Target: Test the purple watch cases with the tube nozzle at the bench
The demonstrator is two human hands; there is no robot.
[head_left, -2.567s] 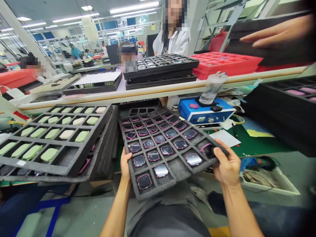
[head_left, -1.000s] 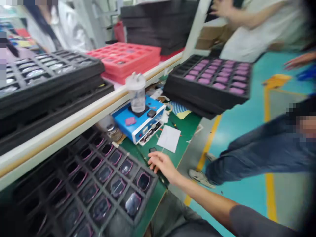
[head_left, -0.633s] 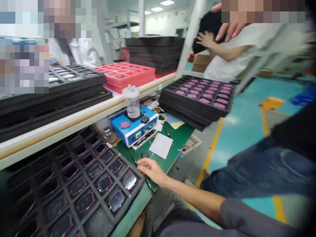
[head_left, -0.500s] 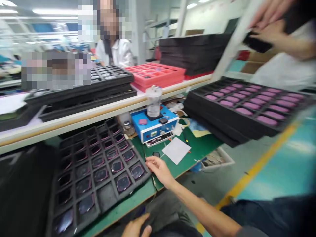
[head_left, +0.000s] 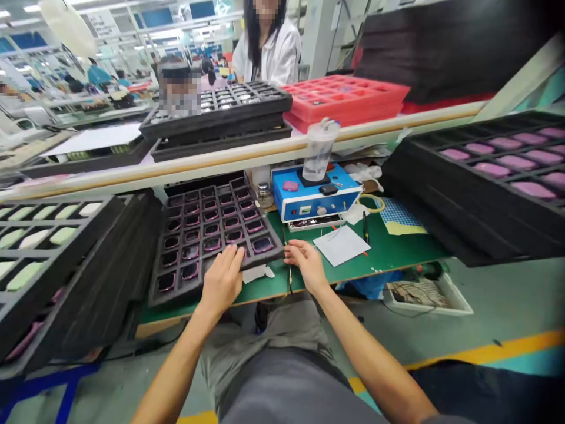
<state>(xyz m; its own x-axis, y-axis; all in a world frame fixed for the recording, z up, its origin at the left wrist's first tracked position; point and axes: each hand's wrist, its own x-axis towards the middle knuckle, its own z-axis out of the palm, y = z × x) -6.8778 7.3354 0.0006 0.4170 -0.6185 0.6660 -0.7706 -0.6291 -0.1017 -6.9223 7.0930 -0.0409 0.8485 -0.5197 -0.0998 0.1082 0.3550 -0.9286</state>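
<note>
A black foam tray (head_left: 199, 227) lies tilted on the green bench, its compartments holding dark, rounded-square pieces with pink rims. My left hand (head_left: 224, 277) rests over the tray's front edge, fingers stretched forward and close together; whatever lies beneath the fingertips is hidden. Just right of the tray's corner, my right hand (head_left: 306, 265) is closed, thumb and fingertips pinching a thin rod-like tool (head_left: 290, 274) that points toward the bench's front edge. A white scrap (head_left: 258, 272) lies between the two hands. Beyond the right hand is a white square sheet (head_left: 339, 245).
A blue device (head_left: 315, 202) with a clear lidded cup (head_left: 321, 153) on top stands behind. Stacked black trays flank me, with green pieces (head_left: 37, 237) left and pink pieces (head_left: 514, 162) right. A rail (head_left: 247, 154) crosses above the bench. A co-worker (head_left: 269, 50) is opposite.
My left hand has come up from near my lap onto the tray's front edge. The view has swung right-to-left, bringing the left stack into sight. My right hand stays near the tray's corner.
</note>
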